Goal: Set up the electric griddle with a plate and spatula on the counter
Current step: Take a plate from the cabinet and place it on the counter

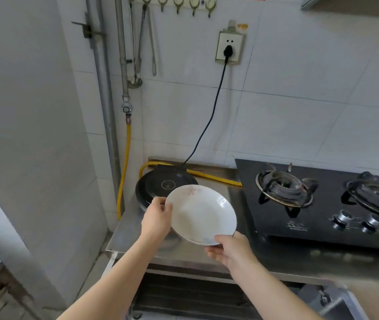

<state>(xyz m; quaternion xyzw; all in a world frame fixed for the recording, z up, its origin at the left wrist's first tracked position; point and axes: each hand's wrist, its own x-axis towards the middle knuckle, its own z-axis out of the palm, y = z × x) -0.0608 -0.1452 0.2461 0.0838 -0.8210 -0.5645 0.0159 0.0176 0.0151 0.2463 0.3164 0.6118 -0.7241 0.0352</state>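
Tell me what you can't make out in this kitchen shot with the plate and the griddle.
- Head view: the near part of the electric griddle is hidden behind the plate and the left hand.
- The right burner of the gas stove is cut off by the frame's right edge.
- The stove's brand lettering is too small to read.
- Whether any of the hanging utensils is a spatula: they are too thin and distant to tell.

Soft, even daylight filled the kitchen. A small glare spot shone on the plate (202, 214). Wide-angle distortion curved the edges, and the bottom corners were blurred.
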